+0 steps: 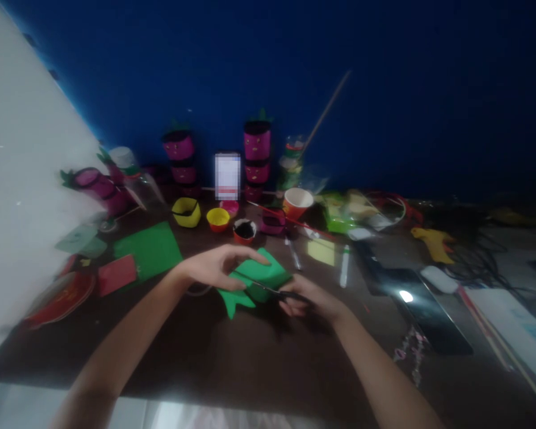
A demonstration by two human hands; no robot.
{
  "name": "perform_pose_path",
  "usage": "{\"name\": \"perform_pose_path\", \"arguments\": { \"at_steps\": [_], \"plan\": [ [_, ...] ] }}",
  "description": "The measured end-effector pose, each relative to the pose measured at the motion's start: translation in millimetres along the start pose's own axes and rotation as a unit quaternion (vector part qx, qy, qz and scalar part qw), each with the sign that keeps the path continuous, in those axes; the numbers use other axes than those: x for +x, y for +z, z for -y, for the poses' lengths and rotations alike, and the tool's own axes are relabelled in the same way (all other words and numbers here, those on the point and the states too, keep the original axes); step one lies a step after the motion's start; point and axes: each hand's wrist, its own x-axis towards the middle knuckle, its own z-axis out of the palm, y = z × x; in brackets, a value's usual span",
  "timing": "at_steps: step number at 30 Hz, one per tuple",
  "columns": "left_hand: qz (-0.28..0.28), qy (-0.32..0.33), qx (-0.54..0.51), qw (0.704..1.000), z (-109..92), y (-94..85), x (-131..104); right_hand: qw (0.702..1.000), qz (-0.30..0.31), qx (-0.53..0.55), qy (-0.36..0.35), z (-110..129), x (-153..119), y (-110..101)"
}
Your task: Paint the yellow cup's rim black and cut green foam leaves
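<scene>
My left hand (218, 266) pinches a piece of green craft sheet (265, 268), paper or felt, between thumb and fingers. A pointed strip of it hangs below the thumb. My right hand (306, 296) is closed round the dark handles of a pair of scissors (268, 289). Their blades lie across the green sheet and point left towards my left thumb. Blur hides how far the blades are apart. A larger green sheet (154, 253) lies on the table left of my left hand, partly under a red piece (117, 275).
Small yellow cups (186, 213), a paper cup (298, 204) and purple stacked figures (256, 149) stand along the back. A clear bottle (140, 182) leans at left. On the right are a marker (345, 266), a yellow glue gun (434, 244) and a phone (429, 313).
</scene>
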Motion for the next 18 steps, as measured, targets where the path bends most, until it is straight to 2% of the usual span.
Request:
{"name": "perform_pose_path", "arguments": {
  "at_steps": [18],
  "plan": [
    [0.002,0.007,-0.006,1.0,0.1,0.0,-0.4,1.0,-0.002,-0.017,0.009,-3.3,0.4,-3.4]
  ]
}}
